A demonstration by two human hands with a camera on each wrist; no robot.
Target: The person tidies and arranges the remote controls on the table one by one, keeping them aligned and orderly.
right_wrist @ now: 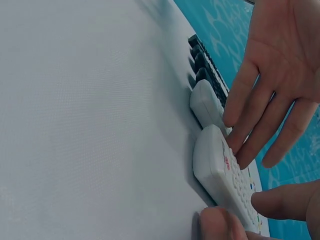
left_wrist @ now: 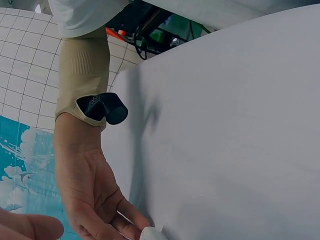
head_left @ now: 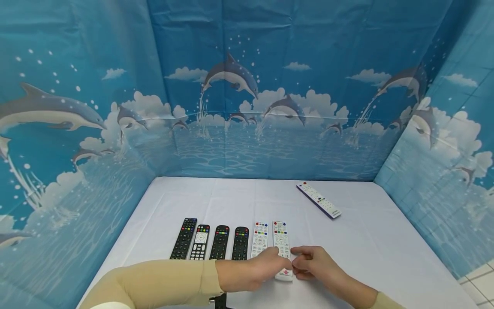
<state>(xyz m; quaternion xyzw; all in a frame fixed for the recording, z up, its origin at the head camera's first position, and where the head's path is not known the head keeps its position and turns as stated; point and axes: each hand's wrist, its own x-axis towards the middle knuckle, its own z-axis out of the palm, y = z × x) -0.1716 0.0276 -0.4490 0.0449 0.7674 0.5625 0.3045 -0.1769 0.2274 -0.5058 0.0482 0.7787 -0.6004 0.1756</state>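
In the head view, a white remote control (head_left: 281,236) lies at the right end of a row, between both hands. My left hand (head_left: 266,268) reaches over the lower part of the row, its fingertips by that remote's lower end; the right wrist view shows this left hand (right_wrist: 280,90) with extended fingers. My right hand (head_left: 318,266) is at the remote's right edge, fingers loosely bent; whether they press on it cannot be told. A second white remote (head_left: 260,234) lies just left, partly covered by my left hand.
Several dark remotes (head_left: 219,242) continue the row leftward, their lower ends hidden by the left sleeve. A white-and-purple remote (head_left: 318,200) lies slanted farther back on the white-covered table (head_left: 370,240). Blue dolphin-print curtains (head_left: 254,141) stand behind and at the sides.
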